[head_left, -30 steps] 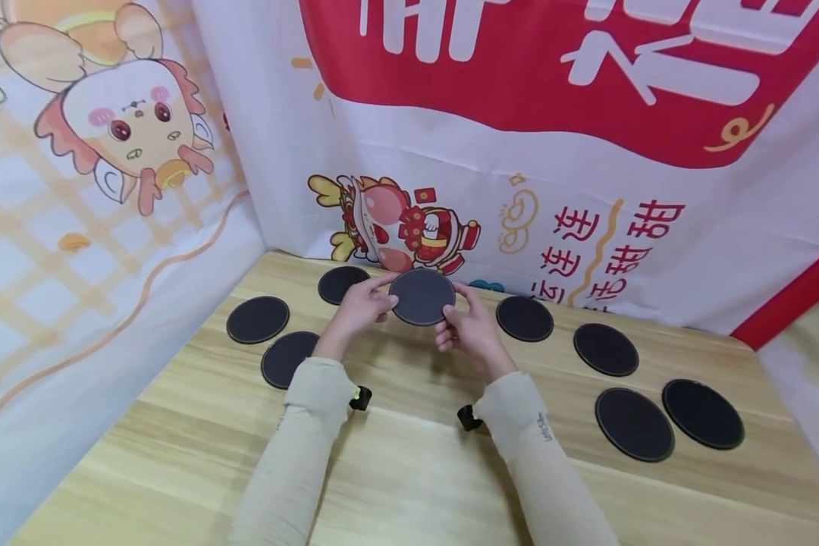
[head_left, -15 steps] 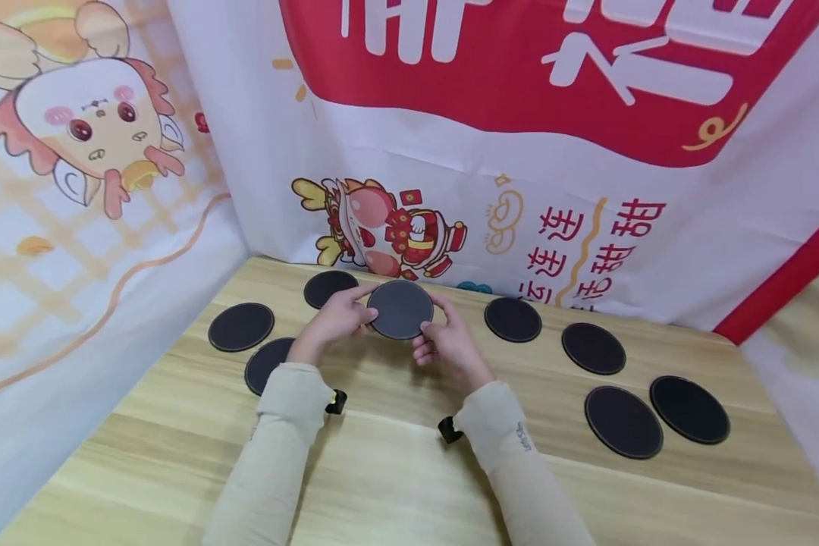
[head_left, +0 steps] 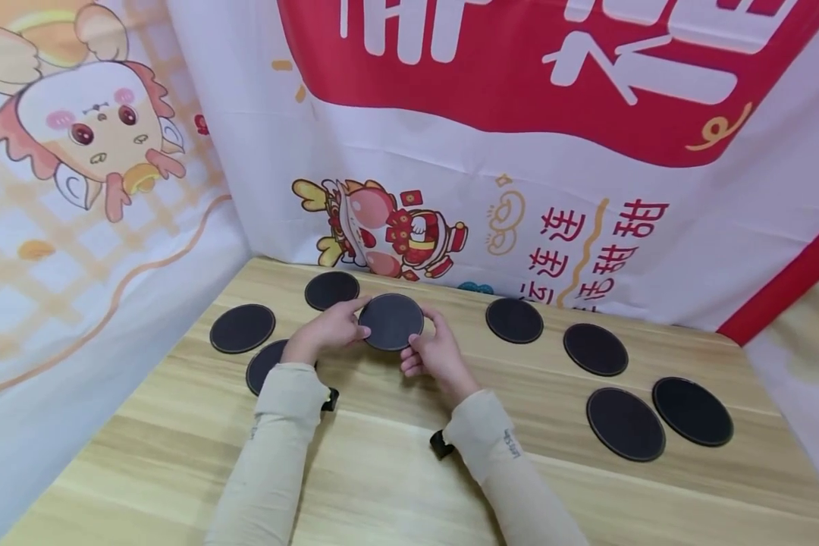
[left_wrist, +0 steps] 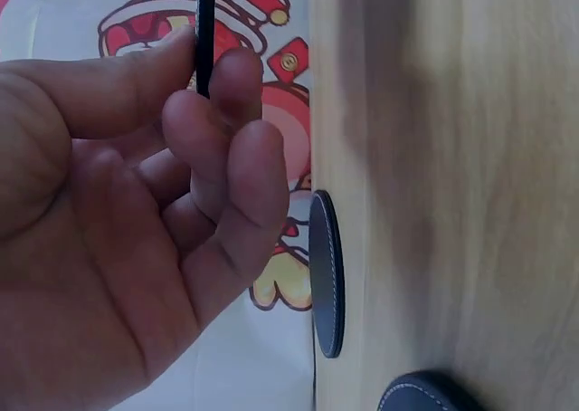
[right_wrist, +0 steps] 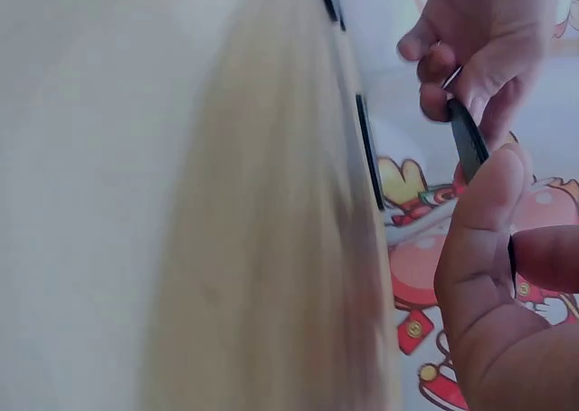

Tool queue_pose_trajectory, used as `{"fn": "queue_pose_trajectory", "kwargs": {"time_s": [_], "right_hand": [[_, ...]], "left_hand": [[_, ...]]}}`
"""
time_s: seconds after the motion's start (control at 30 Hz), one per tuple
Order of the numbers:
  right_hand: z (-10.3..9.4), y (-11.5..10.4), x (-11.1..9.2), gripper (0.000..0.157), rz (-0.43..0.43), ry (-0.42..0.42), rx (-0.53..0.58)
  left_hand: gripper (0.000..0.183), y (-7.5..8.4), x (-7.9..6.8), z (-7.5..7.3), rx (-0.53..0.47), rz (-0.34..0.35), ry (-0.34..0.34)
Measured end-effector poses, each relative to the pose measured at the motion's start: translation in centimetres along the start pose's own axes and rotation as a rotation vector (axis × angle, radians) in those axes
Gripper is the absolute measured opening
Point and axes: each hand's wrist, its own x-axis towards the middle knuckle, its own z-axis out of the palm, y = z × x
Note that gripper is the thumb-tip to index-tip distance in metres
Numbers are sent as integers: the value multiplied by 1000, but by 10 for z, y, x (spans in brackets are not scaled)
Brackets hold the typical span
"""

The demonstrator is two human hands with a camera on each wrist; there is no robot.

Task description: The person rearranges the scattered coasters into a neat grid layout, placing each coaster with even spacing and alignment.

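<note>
Head view: coaster (head_left: 391, 322) sits slightly lower and further left than half a second ago, held clear of the table (head_left: 382, 485). Left hand (head_left: 331, 328) pinches one edge between thumb and fingers; right hand (head_left: 439, 356) pinches the opposite edge. Other coasters (head_left: 242, 328) lie on the wood to either side. Judgement: small shift within an unchanged two-handed pinch, handling unfinished, coaster not yet set down

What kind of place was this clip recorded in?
Probably a makeshift indoor recording corner, judging by the pale wood-grain table set against a creased white fabric backdrop with red festive print, and the white cloth with orange checks and a cartoon animal along the left.
</note>
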Motion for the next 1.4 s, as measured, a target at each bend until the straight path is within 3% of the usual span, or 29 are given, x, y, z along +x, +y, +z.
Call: {"fn": "queue_pose_trajectory", "kwargs": {"time_s": [0.3,0.57,0.8,0.97,1.17,1.4], "right_hand": [[1,12,4,61,39,-13,22],[0,23,8,60,96,-14,9],[-1,25,7,61,93,-15,11],[0,24,6,60,110,-26,-2],[-3,21,5,68,163,-46,-66],[-16,14,2,76,208,-98,-250]], "left_hand": [[66,-7,-1,10,-91,-81,3],[67,-16,6,19,-12,-141,16],[64,-11,6,23,95,-166,-9],[64,-11,5,23,118,-186,-2],[67,-10,7,24,126,-208,24],[65,-7,9,26,143,-230,29]]}}
